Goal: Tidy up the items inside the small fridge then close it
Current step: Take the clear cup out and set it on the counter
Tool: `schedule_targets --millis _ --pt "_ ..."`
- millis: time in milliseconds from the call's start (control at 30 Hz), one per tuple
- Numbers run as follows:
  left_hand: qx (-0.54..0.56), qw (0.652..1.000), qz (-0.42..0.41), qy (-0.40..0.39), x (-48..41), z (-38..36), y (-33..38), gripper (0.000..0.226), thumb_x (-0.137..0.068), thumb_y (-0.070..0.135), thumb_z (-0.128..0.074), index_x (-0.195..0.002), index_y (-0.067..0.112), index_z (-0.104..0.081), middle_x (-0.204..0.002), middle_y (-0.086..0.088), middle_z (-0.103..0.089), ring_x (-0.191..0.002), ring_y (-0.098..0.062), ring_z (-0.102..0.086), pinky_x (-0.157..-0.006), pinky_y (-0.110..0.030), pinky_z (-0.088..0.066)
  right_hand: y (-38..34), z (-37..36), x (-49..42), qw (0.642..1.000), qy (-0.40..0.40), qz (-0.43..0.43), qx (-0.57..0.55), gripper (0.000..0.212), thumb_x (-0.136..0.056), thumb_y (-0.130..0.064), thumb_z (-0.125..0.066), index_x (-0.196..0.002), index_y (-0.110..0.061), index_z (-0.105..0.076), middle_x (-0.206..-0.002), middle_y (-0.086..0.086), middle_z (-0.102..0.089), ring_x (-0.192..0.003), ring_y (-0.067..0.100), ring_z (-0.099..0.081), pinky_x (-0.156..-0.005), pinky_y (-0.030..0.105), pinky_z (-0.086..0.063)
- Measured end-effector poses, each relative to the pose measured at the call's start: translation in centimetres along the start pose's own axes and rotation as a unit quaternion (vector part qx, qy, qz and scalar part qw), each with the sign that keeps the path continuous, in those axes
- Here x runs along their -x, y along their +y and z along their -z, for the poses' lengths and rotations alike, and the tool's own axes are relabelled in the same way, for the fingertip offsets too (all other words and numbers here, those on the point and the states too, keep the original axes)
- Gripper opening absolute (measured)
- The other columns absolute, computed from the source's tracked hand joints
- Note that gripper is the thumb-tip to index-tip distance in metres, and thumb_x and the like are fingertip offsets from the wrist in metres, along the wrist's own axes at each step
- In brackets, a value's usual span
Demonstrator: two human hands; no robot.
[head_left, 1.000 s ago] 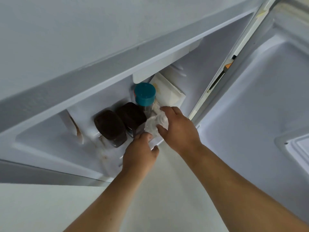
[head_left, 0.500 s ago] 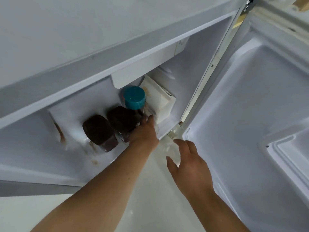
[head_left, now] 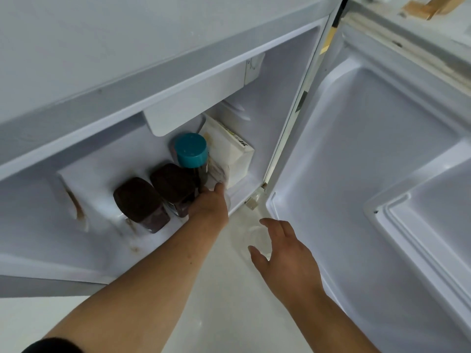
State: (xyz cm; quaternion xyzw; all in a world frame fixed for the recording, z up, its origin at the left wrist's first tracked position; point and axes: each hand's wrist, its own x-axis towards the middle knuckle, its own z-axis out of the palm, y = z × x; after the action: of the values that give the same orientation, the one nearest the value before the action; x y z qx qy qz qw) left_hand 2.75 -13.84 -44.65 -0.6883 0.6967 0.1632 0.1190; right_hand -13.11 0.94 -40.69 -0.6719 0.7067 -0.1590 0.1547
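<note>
1. left hand [head_left: 210, 202] is inside the small white fridge [head_left: 178, 80], at the front right part of the fridge floor, fingers curled round a clear, see-through container [head_left: 216, 178]; what it is exactly, i can't tell, the hand covers most of it.
2. that clear container stands upright, squeezed between the teal-capped dark bottle [head_left: 191, 151] on its left and the white paper carton [head_left: 230, 151] behind and to its right, touching or nearly touching both.
3. further left along the fridge floor, two dark brown square-lidded jars [head_left: 139, 200] sit side by side, leaning towards the front edge.
4. right hand [head_left: 280, 253] is outside, released, fingers spread, hovering over the pale floor just in front of the fridge's front right corner. something faintly glassy shows beneath the fingers; too washed out to name.
5. the key relation: the clear container lies straight ahead of the left hand, long axis vertical, and the left hand is plainly the nearer one; the right is well apart, down by the open white door [head_left: 369, 161].
6. my read: the left hand settles it into the gap by the carton, then the right, already beside the door, is best placed to swing it shut.
</note>
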Motion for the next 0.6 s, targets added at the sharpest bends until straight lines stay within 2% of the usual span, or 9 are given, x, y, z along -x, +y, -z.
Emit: schedule_targets --millis 233,333,433,500,600 --pt "-0.02 0.998 -0.037 0.038 2.3 -0.3 -0.2 0.084 -0.082 0.04 -0.078 -0.147 0.025 -0.026 -0.124 -0.014 -0.053 -0.104 -0.029 -0.062 -0.067 -0.035 -0.048 -0.2 0.5 0.8 1.0 -0.009 0.003 0.021 0.055 -0.092 -0.049 -0.069 -0.139 -0.03 -0.049 -0.132 -0.007 -0.057 -0.08 0.014 -0.068 -0.061 0.022 -0.045" --pt "-0.056 0.993 -0.072 0.079 4.9 -0.6 -0.7 0.09 -0.076 0.055 -0.076 -0.146 0.027 -0.027 -0.12 -0.012 -0.058 -0.107 -0.03 -0.059 -0.079 -0.038 -0.052 -0.5 1.2 1.2 0.999 -0.004 0.009 0.035 0.057 -0.092 -0.051 -0.068 -0.141 -0.027 -0.049 -0.134 -0.005 -0.059 -0.088 0.016 -0.07 -0.064 0.025 -0.049" --pt "-0.092 0.984 -0.095 0.118 7.7 -0.6 -1.5 0.093 -0.07 0.067 -0.072 -0.145 0.029 -0.031 -0.125 -0.008 -0.063 -0.117 -0.03 -0.052 -0.094 -0.043 -0.046 -0.5 2.1 1.8 0.999 -0.009 0.012 0.043 0.059 -0.093 -0.052 -0.067 -0.143 -0.026 -0.047 -0.136 -0.003 -0.06 -0.09 0.018 -0.071 -0.069 0.029 -0.055" --pt "-0.09 0.981 -0.113 0.127 9.5 -0.7 -1.7 0.092 -0.069 0.067 -0.073 -0.143 0.03 -0.033 -0.128 -0.007 -0.061 -0.118 -0.03 -0.05 -0.095 -0.042 -0.045 -0.6 2.6 2.6 0.999 -0.015 0.017 0.048 0.059 -0.093 -0.051 -0.067 -0.142 -0.026 -0.047 -0.135 -0.002 -0.06 -0.084 0.019 -0.07 -0.064 0.029 -0.053" --pt "-0.048 0.988 -0.125 0.082 12.0 -0.9 -2.1 0.093 -0.07 0.063 -0.076 -0.144 0.03 -0.03 -0.13 -0.008 -0.054 -0.115 -0.03 -0.054 -0.089 -0.04 -0.053 -0.6 3.5 4.1 0.998 -0.034 0.016 0.057 0.058 -0.095 -0.052 -0.063 -0.144 -0.027 -0.043 -0.135 -0.003 -0.057 -0.078 0.018 -0.066 -0.061 0.029 -0.048"
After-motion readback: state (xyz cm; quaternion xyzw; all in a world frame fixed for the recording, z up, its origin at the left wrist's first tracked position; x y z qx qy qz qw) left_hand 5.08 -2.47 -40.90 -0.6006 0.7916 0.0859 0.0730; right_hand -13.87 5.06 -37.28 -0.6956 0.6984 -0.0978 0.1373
